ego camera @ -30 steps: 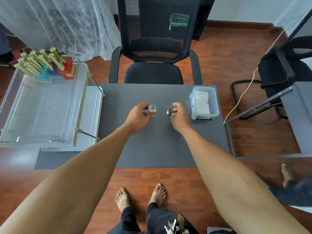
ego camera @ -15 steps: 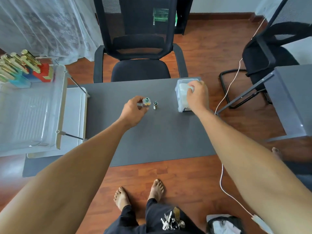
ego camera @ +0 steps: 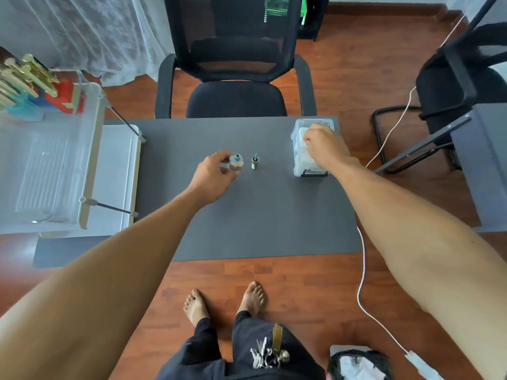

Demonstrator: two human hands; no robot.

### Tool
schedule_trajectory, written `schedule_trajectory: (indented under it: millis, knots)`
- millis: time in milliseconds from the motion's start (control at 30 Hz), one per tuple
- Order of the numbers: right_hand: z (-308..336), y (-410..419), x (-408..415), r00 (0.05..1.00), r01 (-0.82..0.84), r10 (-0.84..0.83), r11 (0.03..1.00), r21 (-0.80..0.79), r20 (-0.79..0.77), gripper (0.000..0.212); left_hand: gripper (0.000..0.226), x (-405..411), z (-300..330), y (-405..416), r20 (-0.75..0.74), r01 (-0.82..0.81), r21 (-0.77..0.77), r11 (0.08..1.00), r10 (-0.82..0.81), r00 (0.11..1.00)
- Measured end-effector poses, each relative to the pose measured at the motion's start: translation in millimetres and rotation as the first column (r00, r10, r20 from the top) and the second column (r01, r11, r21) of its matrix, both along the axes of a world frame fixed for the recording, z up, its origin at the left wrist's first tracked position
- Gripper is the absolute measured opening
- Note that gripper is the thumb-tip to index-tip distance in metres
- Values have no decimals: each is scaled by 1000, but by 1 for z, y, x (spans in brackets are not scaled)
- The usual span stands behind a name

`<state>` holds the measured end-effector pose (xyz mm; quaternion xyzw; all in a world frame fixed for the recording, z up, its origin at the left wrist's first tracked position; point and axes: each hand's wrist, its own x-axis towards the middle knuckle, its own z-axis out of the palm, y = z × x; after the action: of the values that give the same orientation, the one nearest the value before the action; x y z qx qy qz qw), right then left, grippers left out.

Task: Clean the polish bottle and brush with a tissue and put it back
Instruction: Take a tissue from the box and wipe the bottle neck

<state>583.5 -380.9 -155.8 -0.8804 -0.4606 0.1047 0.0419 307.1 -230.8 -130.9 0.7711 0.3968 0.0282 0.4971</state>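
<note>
A small open polish bottle [ego camera: 236,162] stands on the grey table mat [ego camera: 247,220], and my left hand [ego camera: 214,176] grips it from the left. Just to its right the cap with its brush [ego camera: 255,162] stands upright on the mat, brush pointing up, untouched. My right hand [ego camera: 325,149] reaches into the clear tissue box [ego camera: 299,149] at the mat's far right, fingers curled down onto the white tissues [ego camera: 301,133]. Whether a tissue is pinched cannot be seen.
A clear rack [ego camera: 49,160] on a white tray [ego camera: 115,182] stands at the left, with several gold-capped polish bottles [ego camera: 30,83] at its far end. A black office chair [ego camera: 236,67] faces the table. Another chair and table are at the right, a white cable [ego camera: 362,270] runs across the floor.
My right hand let go of the brush cap, which now stands on the mat, and moved right into the tissue box. My left hand has kept its hold on the bottle.
</note>
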Motion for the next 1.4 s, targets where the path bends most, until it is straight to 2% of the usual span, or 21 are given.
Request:
schedule_trajectory:
  millis: [167, 300, 433, 767, 900, 1033, 1133, 1200, 1333, 1400]
  knots:
    - [5, 2, -1, 977, 120, -93, 984, 132, -193, 40, 23, 0, -3, -5, 0, 9, -3, 1000, -9, 1000]
    - [11, 1, -2, 939, 222, -166, 961, 163, -301, 33, 24, -1, -1, -6, -2, 5, -3, 1000, -5, 1000]
    - [11, 0, -3, 937, 228, -171, 960, 161, -306, 31, 25, -3, 0, -5, -2, 7, -2, 1000, -7, 1000]
    - [15, 2, -3, 895, 378, -327, 917, 125, -303, 26, 24, -12, -3, -8, 8, -5, 3, 1000, 5, 1000]
    - [27, -1, -6, 887, 428, -345, 865, 261, -308, 28, 25, -14, 1, -7, 21, -7, 9, 1000, 6, 1000]
    - [52, -3, -8, 917, 396, -332, 812, 429, -219, 21, 24, -13, 13, -5, 45, -10, 28, 1000, 9, 999]
    - [78, 1, -8, 911, 411, -342, 776, 479, -229, 20, 26, -11, 28, -2, 69, -12, 41, 999, 9, 998]
    - [96, 6, -10, 887, 457, -337, 741, 493, -316, 20, 27, -10, 40, 2, 83, -9, 60, 998, 4, 997]
    - [130, 26, -25, 769, 590, -263, 642, 489, -583, 17, 27, -12, 68, 13, 122, -17, 105, 994, 4, 993]
    - [143, 36, -39, 714, 598, -165, 650, 469, -680, 34, 29, -14, 82, 19, 147, -20, 131, 991, 0, 989]
